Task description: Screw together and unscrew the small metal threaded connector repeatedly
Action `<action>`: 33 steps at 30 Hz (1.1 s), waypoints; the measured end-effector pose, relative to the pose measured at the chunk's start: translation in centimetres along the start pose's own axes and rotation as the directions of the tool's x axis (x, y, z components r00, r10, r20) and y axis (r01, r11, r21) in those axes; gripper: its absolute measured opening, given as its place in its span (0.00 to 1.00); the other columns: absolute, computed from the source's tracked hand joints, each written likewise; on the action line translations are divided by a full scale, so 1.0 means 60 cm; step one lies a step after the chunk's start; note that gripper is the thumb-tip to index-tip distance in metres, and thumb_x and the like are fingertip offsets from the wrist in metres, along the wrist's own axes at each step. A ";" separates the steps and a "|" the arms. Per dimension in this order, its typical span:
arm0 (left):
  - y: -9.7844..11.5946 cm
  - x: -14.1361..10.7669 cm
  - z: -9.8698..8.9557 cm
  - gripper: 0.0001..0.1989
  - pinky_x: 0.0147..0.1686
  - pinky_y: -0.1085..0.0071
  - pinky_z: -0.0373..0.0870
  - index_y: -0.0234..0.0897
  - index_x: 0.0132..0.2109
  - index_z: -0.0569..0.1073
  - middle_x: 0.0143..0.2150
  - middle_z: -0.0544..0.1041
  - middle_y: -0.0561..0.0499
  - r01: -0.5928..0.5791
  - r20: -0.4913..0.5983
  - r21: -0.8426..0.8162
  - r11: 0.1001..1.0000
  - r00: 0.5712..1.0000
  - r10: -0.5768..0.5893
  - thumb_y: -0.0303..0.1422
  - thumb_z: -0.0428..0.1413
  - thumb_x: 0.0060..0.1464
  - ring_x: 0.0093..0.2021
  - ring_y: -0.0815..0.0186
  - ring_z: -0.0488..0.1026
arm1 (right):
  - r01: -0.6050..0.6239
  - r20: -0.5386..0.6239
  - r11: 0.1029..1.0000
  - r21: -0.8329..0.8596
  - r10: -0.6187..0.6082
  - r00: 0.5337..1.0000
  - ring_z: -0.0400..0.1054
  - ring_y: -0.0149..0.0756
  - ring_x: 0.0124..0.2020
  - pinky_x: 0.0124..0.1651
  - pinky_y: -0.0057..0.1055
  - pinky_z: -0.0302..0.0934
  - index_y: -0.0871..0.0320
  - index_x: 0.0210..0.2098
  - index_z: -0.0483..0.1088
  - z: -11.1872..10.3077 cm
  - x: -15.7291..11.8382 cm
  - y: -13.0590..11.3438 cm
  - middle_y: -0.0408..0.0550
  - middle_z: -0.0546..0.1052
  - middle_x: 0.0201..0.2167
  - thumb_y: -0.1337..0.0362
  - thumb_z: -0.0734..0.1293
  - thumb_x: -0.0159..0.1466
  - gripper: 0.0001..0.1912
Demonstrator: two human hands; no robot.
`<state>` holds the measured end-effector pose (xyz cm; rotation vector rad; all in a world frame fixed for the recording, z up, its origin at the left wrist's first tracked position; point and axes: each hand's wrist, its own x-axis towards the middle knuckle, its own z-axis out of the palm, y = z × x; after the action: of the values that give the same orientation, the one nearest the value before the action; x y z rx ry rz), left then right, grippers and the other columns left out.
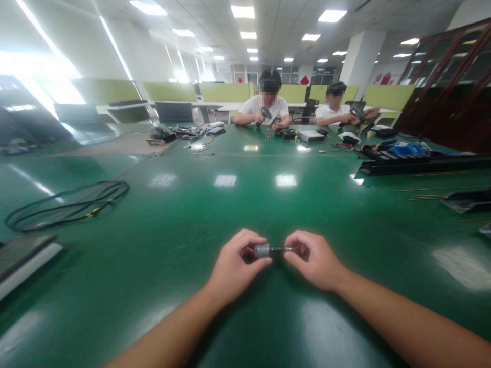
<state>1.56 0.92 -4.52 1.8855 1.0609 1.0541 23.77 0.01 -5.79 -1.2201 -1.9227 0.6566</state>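
At the green table [215,209], left hand [235,263] clamped on grey cylinder [262,250], right hand [317,260] clamped on adjoining slim shaft [276,250].

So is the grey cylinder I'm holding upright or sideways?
Sideways: the grey cylinder's dark shaft points across toward your right hand.

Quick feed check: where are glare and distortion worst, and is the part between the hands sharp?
Head view: white glare washes out the upper left; bright patches reflect off the green tabletop. Head view: the cabinet at far right leans and looks stretched. Head view: the small part held by left hand and right hand is visible, but fine detail is soft.
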 end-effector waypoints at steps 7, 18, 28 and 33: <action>-0.005 0.000 -0.002 0.11 0.38 0.69 0.73 0.37 0.42 0.75 0.42 0.73 0.48 0.022 -0.001 -0.023 0.999 1.000 -0.022 0.31 0.64 0.50 0.39 0.65 0.74 | -0.025 -0.013 0.999 0.023 0.025 1.000 0.66 0.33 0.28 0.31 0.29 0.59 0.58 0.34 0.73 0.001 0.001 -0.001 0.43 0.74 0.26 0.66 0.68 0.60 0.02; -0.010 0.008 -0.018 0.13 0.39 0.68 0.73 0.37 0.41 0.76 0.42 0.75 0.48 0.031 -0.069 0.079 0.996 0.997 -0.025 0.36 0.65 0.49 0.40 0.63 0.74 | -0.064 -0.018 0.991 0.118 0.067 0.998 0.65 0.32 0.27 0.31 0.27 0.58 0.58 0.30 0.70 0.001 0.006 0.008 0.43 0.72 0.24 0.59 0.62 0.69 0.14; -0.026 0.034 -0.047 0.19 0.33 0.75 0.72 0.31 0.46 0.74 0.36 0.75 0.48 0.313 -0.131 -0.519 0.795 0.890 -0.436 0.41 0.62 0.55 0.31 0.70 0.72 | -0.099 0.025 0.966 0.239 0.096 0.995 0.65 0.31 0.25 0.31 0.27 0.58 0.58 0.27 0.65 0.009 0.011 0.028 0.42 0.68 0.23 0.53 0.54 0.73 0.23; 0.009 0.021 -0.081 0.21 0.42 0.72 0.76 0.33 0.48 0.75 0.41 0.77 0.46 0.327 -0.189 -0.629 0.705 0.815 -0.547 0.30 0.67 0.46 0.39 0.66 0.76 | -0.062 0.026 0.993 0.102 0.060 0.998 0.64 0.31 0.27 0.33 0.27 0.56 0.59 0.28 0.66 0.002 0.011 0.019 0.41 0.69 0.23 0.55 0.58 0.71 0.19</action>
<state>-2.22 2.75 -1.69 0.8926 1.1590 1.2705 24.09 1.08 -6.52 -1.2155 -1.8529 0.7947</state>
